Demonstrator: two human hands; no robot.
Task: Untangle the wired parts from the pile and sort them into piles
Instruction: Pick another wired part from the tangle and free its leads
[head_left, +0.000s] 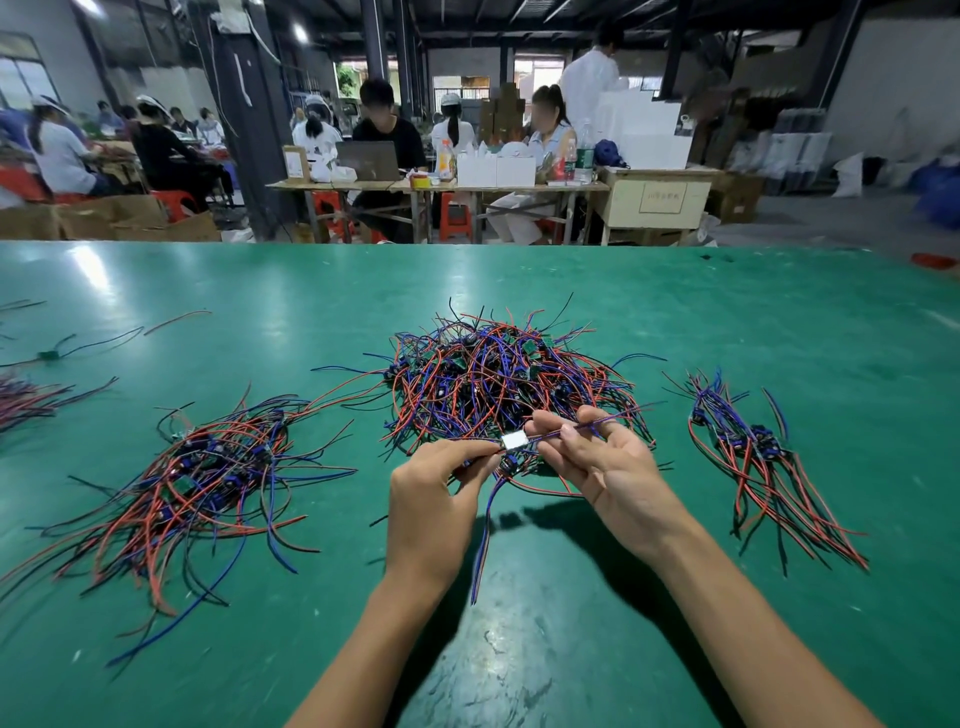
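left hand (434, 499) pinching wires, right hand (597, 457) pinching lead beside white module (514, 440); advised: draw apart gently, clear of tangled pile (498, 379).

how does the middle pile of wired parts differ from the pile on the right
The middle pile is a tall, knotted heap; the right pile is smaller, flatter, its wires lying roughly parallel. The hands work at the middle pile's near edge; the right pile lies untouched. Both hold red, blue and black wires.
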